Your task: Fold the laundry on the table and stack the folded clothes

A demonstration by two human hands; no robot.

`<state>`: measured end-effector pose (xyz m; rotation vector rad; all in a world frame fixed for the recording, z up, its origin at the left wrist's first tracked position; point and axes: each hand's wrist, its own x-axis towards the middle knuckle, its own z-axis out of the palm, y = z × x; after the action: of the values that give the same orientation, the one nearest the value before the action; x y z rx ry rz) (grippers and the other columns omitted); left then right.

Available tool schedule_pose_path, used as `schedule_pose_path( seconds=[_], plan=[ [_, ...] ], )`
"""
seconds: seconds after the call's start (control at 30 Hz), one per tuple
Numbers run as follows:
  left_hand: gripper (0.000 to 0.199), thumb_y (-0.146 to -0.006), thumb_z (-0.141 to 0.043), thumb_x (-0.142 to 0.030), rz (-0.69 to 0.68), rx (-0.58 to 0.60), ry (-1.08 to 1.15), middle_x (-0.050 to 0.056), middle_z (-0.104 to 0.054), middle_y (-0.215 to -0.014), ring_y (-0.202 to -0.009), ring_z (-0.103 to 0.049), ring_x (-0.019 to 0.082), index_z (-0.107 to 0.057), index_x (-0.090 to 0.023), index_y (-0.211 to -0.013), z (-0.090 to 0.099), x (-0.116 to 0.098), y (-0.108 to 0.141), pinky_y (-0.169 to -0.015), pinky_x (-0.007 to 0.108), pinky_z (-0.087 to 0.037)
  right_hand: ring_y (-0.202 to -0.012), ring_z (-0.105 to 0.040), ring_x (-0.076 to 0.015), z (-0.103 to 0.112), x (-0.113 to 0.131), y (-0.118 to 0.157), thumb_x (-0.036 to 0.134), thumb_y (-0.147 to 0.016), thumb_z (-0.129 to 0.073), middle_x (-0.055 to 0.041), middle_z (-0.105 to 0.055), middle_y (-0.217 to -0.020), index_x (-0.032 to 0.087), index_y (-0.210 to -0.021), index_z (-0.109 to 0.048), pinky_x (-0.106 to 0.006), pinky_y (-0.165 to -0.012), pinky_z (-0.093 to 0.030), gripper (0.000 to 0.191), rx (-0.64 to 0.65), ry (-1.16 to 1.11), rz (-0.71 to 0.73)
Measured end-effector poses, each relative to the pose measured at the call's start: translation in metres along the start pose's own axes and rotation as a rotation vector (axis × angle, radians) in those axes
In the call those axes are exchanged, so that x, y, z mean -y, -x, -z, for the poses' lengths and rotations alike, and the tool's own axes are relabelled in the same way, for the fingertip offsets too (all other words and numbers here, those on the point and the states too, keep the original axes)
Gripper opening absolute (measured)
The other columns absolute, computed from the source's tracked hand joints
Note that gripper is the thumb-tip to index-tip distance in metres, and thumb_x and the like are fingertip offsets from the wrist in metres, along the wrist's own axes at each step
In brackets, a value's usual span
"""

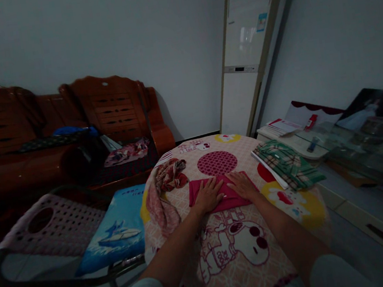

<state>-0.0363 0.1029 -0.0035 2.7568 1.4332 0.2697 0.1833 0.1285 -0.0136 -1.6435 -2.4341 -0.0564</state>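
the left grip (209, 196) and right grip (242, 186) both lie flat, palms down and fingers extended, wide rather than closed, on a folded magenta cloth (230, 199) directly beneath them on the counter (193, 168). a crumpled patterned cloth (163, 196) lies left of the left grip; green plaid fabric (287, 163) sits right of the right grip.

Beyond the folded magenta cloth (225, 192), cartoon-print tablecloth (217, 162) offered passing room; a crumpled scarf (161, 199) blocked the left, green plaid fabric (288, 163) the right.
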Motion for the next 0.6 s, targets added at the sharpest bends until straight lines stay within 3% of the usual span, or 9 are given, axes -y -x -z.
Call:
schedule_pose_path(
  seconds=[0.6],
  plan=[
    [0.061, -0.098, -0.038, -0.05, 0.001, 0.003, -0.001, 0.013, -0.029, -0.159, -0.147, -0.026, 0.029, -0.028, -0.026, -0.154, -0.0004, 0.0009, 0.0003, -0.117, 0.058, -0.021, -0.142, -0.034, -0.026, -0.0013, -0.0009, -0.0003, 0.047, -0.101, -0.032, -0.0094, -0.042, -0.153, 0.024, -0.151, -0.037, -0.048, -0.116, -0.024, 0.056, 0.025, -0.03, -0.002]
  ],
)
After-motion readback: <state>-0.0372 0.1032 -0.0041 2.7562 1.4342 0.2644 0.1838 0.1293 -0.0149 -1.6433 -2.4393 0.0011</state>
